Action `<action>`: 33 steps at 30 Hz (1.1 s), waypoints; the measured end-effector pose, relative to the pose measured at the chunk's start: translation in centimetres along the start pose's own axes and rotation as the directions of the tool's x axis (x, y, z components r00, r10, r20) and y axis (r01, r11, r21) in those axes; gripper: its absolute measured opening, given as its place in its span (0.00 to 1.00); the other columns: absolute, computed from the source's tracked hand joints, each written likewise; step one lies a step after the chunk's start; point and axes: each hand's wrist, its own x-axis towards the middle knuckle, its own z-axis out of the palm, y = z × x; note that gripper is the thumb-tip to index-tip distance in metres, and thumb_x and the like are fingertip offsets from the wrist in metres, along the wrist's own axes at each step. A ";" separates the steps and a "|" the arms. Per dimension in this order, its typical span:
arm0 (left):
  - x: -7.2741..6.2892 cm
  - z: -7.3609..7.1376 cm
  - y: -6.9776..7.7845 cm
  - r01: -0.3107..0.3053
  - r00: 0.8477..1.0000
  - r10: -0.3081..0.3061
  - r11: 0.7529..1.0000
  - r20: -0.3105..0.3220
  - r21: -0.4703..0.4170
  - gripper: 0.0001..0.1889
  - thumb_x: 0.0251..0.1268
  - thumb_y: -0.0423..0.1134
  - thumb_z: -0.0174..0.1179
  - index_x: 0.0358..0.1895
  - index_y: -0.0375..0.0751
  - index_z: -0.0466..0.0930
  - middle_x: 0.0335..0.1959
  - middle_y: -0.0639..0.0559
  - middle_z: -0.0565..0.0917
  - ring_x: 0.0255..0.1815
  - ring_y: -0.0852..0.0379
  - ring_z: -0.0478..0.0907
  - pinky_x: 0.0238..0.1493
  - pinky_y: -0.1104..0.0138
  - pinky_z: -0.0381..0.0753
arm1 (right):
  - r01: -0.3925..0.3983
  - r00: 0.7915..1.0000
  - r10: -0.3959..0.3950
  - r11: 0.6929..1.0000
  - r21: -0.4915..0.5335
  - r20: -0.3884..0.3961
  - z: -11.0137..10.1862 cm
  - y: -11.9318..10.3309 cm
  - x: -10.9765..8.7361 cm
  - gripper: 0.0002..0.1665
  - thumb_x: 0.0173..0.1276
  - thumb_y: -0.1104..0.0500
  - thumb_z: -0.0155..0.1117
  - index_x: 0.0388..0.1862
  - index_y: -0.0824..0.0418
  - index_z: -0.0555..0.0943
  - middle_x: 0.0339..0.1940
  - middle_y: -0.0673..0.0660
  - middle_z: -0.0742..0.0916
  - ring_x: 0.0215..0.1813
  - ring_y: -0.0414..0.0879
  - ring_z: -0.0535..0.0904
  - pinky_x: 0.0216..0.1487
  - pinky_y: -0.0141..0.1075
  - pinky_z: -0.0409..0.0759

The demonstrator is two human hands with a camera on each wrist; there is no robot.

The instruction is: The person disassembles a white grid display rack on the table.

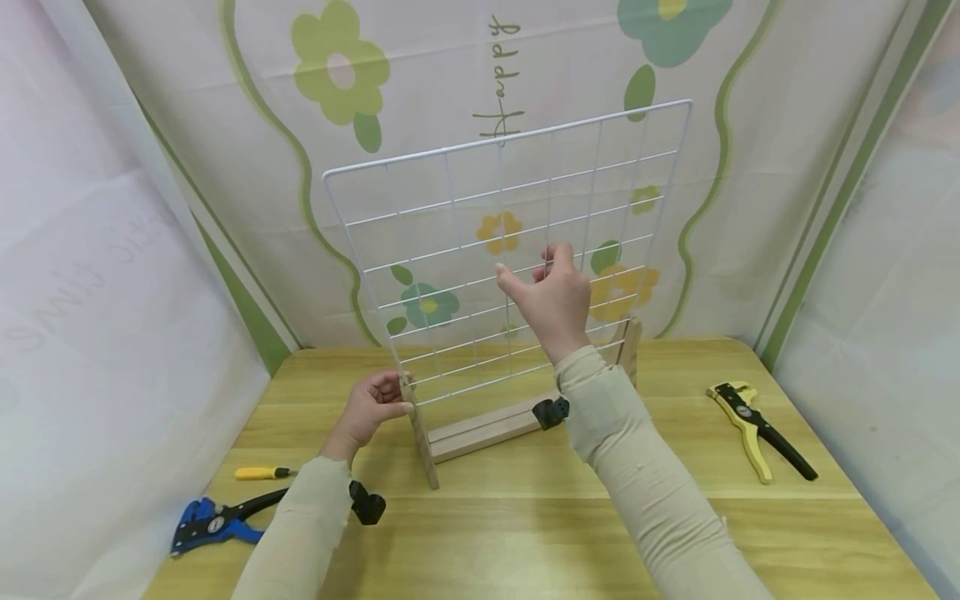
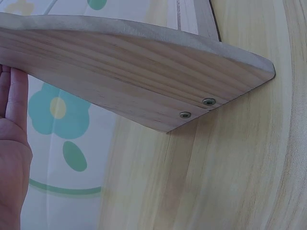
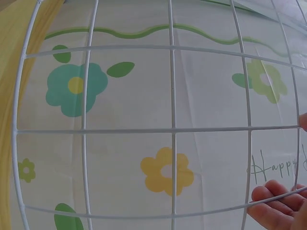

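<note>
A white wire grid panel [image 1: 465, 202] stands tilted in a wooden stand, whose grooved crossbar [image 1: 487, 427] joins two side boards. My left hand [image 1: 363, 410] grips the upper end of the left side board [image 1: 422, 437], thumb toward me. From below, the left wrist view shows that board [image 2: 120, 69] with two bolt heads [image 2: 209, 101] near its lower edge. Around the wires at the panel's middle, my right hand [image 1: 558, 300] has curled fingers and a raised thumb. In the right wrist view, its fingers [image 3: 271, 211] overlap a wire of the grid [image 3: 172, 86].
Blue-and-black wire strippers [image 1: 217, 523] and a yellow-handled tool [image 1: 258, 472] lie at the left, partly under my forearm. Yellow-and-black wire strippers [image 1: 750, 425] lie at the right of the wooden table [image 1: 495, 533]. A flower-printed curtain [image 1: 420, 75] closes off the back.
</note>
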 end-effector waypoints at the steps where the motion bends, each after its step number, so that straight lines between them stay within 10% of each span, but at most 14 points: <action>1: 0.0 0.0 0.0 -0.002 1.000 0.002 1.000 0.001 0.002 0.22 0.45 0.19 0.64 0.48 0.26 0.74 0.43 0.61 0.84 0.44 0.65 0.81 0.48 0.73 0.79 | 0.000 1.000 0.000 1.000 0.001 0.000 0.0 0.0 0.0 0.30 0.51 0.44 0.69 0.39 0.64 0.70 0.21 0.54 0.77 0.19 0.45 0.68 0.16 0.33 0.63; 26: 0.0 -0.3 -0.2 -0.015 1.000 0.015 1.000 0.024 0.014 0.27 0.46 0.20 0.64 0.52 0.16 0.66 0.43 0.60 0.84 0.45 0.64 0.81 0.48 0.73 0.78 | 0.020 1.000 -0.020 1.000 0.009 -0.013 -0.2 -0.3 0.3 0.29 0.51 0.44 0.69 0.39 0.65 0.70 0.22 0.58 0.80 0.20 0.47 0.72 0.18 0.34 0.65; 33: 0.0 -0.3 -0.2 -0.022 1.000 0.022 1.000 0.022 0.013 0.21 0.46 0.20 0.64 0.48 0.32 0.77 0.41 0.61 0.85 0.46 0.61 0.81 0.48 0.73 0.78 | 0.022 1.000 -0.022 1.000 0.012 -0.013 -0.5 -0.6 0.7 0.30 0.51 0.43 0.68 0.39 0.65 0.70 0.22 0.57 0.80 0.22 0.48 0.74 0.19 0.35 0.67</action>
